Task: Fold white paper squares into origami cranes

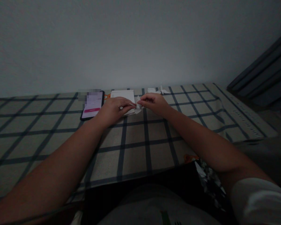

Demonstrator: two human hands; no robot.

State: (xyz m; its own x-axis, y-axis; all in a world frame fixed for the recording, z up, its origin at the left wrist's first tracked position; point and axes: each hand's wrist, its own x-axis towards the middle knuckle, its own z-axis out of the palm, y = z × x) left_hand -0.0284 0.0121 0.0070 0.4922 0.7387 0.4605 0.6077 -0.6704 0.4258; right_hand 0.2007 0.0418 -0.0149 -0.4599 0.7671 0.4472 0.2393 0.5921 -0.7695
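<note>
Between my two hands is a small piece of folded white paper point(138, 109), pinched at its sides just above the tablecloth. My left hand point(114, 109) closes thumb and fingers on its left side. From the right, my right hand point(155, 103) pinches it with curled fingers. The exact folds are too small and dim to make out. A white notepad point(123, 94) lies right behind my left hand, partly covered by it. Beyond my right hand, a folded paper figure with pointed parts point(163, 91) sits beside a flat white paper piece point(151, 90).
A phone point(93, 105) with a lit screen lies left of my left hand. The checked tablecloth point(135, 134) covers the table, which meets a plain wall point(140, 43) at the back. Something orange point(107, 96) shows beside the notepad. Dark curtain folds point(262, 62) hang at the right.
</note>
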